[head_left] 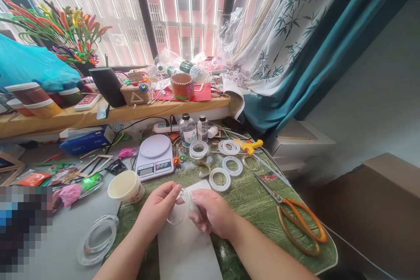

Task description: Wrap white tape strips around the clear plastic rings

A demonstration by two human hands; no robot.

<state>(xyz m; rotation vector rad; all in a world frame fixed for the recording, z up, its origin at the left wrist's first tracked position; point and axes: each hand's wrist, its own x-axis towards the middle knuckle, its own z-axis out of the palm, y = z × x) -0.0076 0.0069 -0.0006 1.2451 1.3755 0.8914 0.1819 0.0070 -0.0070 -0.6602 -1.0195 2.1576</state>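
Observation:
Over the white board (187,253), my two hands meet around a clear round ring (178,216), perhaps a bangle. My left hand (161,201) is closed, thumb and fingers pinching the ring's upper left edge. Fingers bent, my right hand (210,210) grips the ring's right side, where a whitish translucent part shows; I cannot tell if that is a separate mould. Beyond the hands lie white ring-shaped moulds (219,179), one beside a translucent ring mould (232,166), with stacked rings (198,149) farther back.
Large orange-handled scissors (298,223) lie at right, below a yellow glue gun (248,145). Stacked paper cups (126,187) and a kitchen scale (155,157) stand at left. Two bottles (188,131) are behind. Clear rings (98,240) rest on the grey surface.

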